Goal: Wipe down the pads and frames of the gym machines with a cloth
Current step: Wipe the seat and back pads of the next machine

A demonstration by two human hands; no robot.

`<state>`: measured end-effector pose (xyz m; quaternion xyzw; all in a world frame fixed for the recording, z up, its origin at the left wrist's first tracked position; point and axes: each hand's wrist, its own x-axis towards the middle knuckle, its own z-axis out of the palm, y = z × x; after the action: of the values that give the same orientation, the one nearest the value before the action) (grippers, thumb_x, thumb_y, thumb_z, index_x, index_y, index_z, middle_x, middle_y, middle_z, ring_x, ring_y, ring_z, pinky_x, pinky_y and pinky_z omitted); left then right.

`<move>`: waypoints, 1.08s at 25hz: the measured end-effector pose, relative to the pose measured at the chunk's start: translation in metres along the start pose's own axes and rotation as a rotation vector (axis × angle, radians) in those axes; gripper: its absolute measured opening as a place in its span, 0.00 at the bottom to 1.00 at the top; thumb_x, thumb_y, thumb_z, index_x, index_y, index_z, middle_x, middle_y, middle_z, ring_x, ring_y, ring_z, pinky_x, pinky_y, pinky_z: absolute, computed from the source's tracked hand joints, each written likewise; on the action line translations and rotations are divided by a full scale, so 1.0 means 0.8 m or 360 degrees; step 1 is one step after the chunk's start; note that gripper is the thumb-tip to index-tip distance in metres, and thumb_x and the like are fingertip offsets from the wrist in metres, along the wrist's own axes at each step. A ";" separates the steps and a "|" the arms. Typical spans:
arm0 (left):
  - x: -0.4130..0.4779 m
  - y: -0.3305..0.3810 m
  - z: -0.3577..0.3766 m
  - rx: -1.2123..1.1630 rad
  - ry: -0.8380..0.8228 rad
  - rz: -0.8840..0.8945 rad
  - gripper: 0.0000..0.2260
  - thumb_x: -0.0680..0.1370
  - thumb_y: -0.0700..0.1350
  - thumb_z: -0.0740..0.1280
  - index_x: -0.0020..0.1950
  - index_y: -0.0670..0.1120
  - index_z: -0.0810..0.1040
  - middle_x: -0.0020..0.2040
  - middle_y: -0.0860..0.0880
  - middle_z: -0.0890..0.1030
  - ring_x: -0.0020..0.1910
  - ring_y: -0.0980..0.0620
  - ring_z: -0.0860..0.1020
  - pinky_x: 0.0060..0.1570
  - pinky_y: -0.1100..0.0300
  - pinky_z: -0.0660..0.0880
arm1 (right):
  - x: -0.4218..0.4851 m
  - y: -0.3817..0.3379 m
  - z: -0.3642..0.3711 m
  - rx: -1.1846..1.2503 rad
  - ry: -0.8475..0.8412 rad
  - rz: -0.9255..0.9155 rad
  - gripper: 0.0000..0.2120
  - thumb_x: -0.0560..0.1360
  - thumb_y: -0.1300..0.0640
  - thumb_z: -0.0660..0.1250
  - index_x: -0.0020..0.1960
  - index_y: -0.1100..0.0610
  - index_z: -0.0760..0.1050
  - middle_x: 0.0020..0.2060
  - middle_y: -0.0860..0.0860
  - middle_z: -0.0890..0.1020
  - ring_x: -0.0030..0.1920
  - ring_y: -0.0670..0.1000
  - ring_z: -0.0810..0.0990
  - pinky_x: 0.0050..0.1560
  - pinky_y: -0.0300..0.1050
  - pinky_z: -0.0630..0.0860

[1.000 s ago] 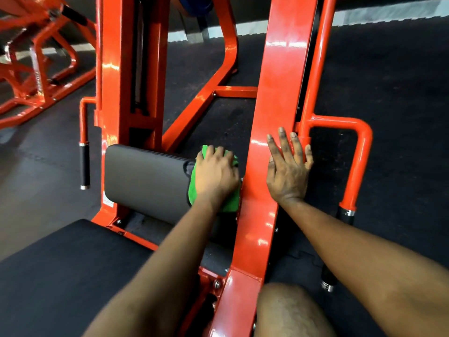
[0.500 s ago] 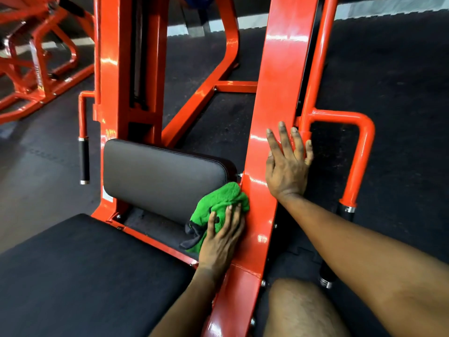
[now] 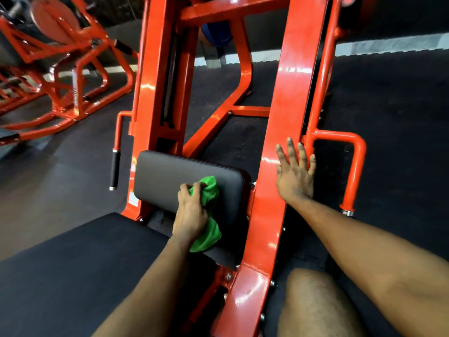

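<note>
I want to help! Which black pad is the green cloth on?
The small upright pad, where the left hand grips the cloth, not the big seat.

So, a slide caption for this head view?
Left hand holds a green cloth against the black pad; right hand rests flat on the orange frame.

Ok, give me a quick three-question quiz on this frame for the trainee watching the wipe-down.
1. True or false: the right hand lies flat, fingers spread, on the orange frame beam.
2. Multiple choice: the green cloth is bunched in A) the right hand, B) the left hand, C) neither hand.
3. Fill the gap: the cloth is pressed against the grey ____, not the black seat.

Key: 1 true; 2 B; 3 pad.
</note>
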<state>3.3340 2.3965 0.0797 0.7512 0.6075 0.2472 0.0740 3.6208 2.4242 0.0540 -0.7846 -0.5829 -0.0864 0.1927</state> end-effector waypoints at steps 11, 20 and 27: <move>-0.046 0.073 -0.206 -0.0285 0.0066 0.0303 0.39 0.65 0.49 0.73 0.73 0.40 0.64 0.67 0.44 0.68 0.69 0.49 0.64 0.67 0.67 0.57 | -0.073 -0.152 -0.214 0.2023 -0.1209 -0.0126 0.09 0.82 0.49 0.65 0.56 0.53 0.77 0.42 0.49 0.82 0.40 0.45 0.80 0.36 0.38 0.74; -0.121 0.013 -0.361 0.0021 -0.0074 0.0255 0.26 0.80 0.52 0.67 0.75 0.45 0.66 0.70 0.47 0.69 0.70 0.49 0.66 0.71 0.58 0.61 | -0.124 -0.244 -0.300 0.1556 -0.0494 -0.0801 0.12 0.77 0.57 0.72 0.39 0.50 0.72 0.35 0.45 0.75 0.36 0.40 0.71 0.40 0.40 0.67; -0.159 -0.091 -0.353 0.0119 0.0118 0.0253 0.10 0.75 0.39 0.65 0.56 0.43 0.72 0.56 0.45 0.74 0.58 0.45 0.72 0.59 0.45 0.71 | -0.183 -0.317 -0.259 0.1392 -0.0461 -0.0809 0.05 0.79 0.53 0.69 0.47 0.51 0.73 0.35 0.44 0.77 0.37 0.42 0.73 0.42 0.46 0.68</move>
<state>3.1218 2.2406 0.2587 0.7896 0.5572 0.2571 0.0035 3.3542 2.2739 0.2412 -0.4687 -0.7572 0.2302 0.3925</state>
